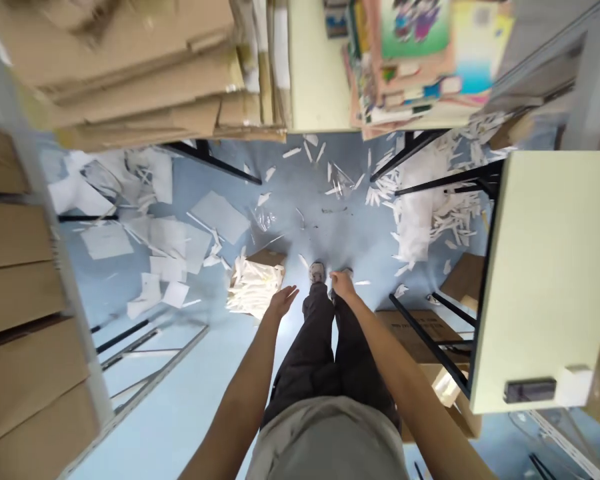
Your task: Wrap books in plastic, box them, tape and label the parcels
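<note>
My left hand (283,301) hangs in the air with its fingers stretched out and holds nothing. Beside it, lower down, is an open cardboard box (270,258) heaped with white paper strips (254,285). In front of my legs is my right hand (343,285), its fingers curled in; whether anything is inside them is hidden. Neither hand touches the box or the tables. Below them my shoes (317,271) stand on the blue floor, with loose paper scraps around.
Ahead, a table carries stacked flattened cardboard (145,87) and a pile of books (415,60). A pale green table (545,267) with black legs stands to the right, a cardboard box (420,330) beneath. Boxes fill the left shelf (17,233). Paper sheets (167,240) litter the floor.
</note>
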